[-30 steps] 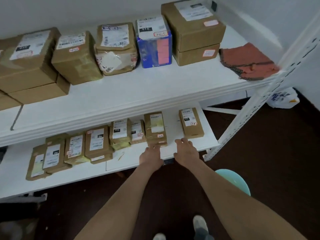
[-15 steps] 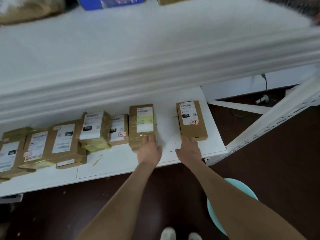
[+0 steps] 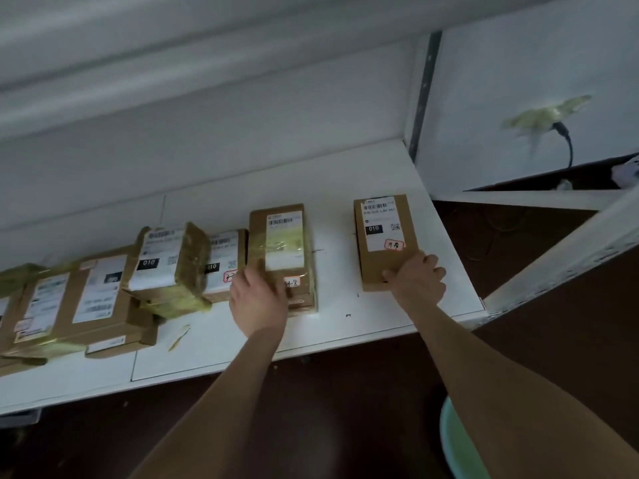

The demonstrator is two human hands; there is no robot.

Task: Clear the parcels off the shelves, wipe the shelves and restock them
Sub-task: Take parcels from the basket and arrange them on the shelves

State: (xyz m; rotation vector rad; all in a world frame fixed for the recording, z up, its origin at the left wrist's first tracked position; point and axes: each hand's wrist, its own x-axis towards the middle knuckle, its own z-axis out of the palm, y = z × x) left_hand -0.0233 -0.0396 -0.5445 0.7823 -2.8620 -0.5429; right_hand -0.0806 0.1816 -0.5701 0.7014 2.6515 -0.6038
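In the head view, the right hand (image 3: 418, 283) grips the near corner of the brown parcel (image 3: 383, 236) lying centre right on the white lower shelf (image 3: 345, 335), thumb on top and fingers curled round its edge. The left hand (image 3: 257, 302) rests on the near left corner of the taped parcel (image 3: 281, 243) at frame centre, though blur hides whether it clasps. More parcels (image 3: 166, 264) line the shelf toward the left edge.

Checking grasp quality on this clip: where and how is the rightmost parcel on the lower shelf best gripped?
By its near short end, coming from the open front of the shelf. The parcel lies flat, lengthwise front to back, with bare shelf on both sides, so fingers can close round a near corner. The right hand grips there now.
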